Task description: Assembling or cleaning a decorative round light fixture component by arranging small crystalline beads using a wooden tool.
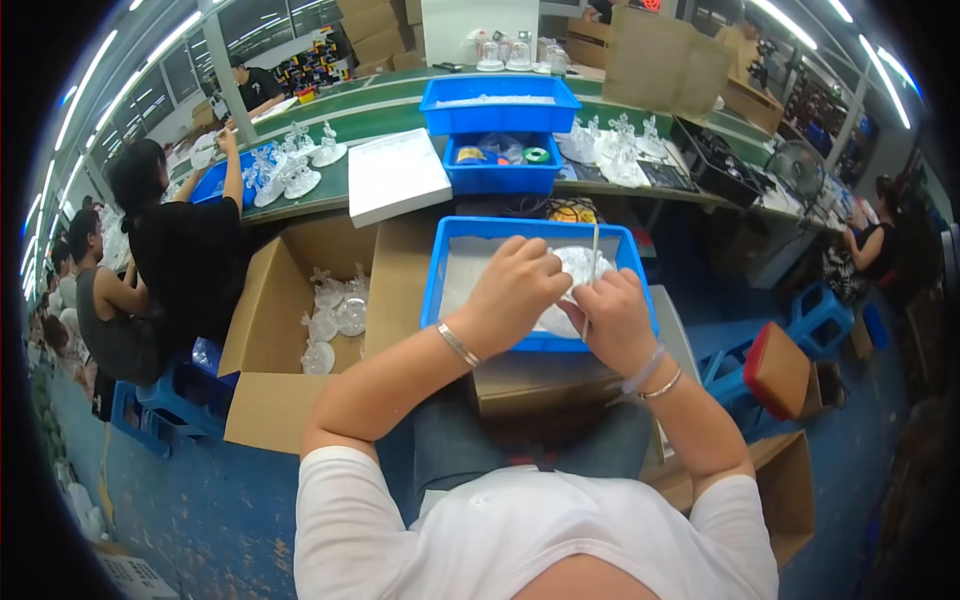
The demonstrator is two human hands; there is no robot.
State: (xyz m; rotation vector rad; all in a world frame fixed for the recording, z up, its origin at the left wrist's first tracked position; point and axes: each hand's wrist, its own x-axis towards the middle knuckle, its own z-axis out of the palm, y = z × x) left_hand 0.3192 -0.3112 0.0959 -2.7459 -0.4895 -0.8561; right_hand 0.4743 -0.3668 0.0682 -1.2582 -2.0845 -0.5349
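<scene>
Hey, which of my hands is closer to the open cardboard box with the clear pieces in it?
Left. Your left hand is over the blue tray, just right of the cardboard box. Your right hand holds a thin stick farther right, over the same tray.

Open above the blue tray [440, 262]; cardboard box [268, 330] crowds left, red stool [776, 368] right

A clear plastic piece [578, 270] with a rounded, glassy look sits between both hands, just above the blue tray [440, 262]. A thin pale stick [594, 262] stands nearly upright against it, rising past the fingers toward the tray's far wall.
</scene>
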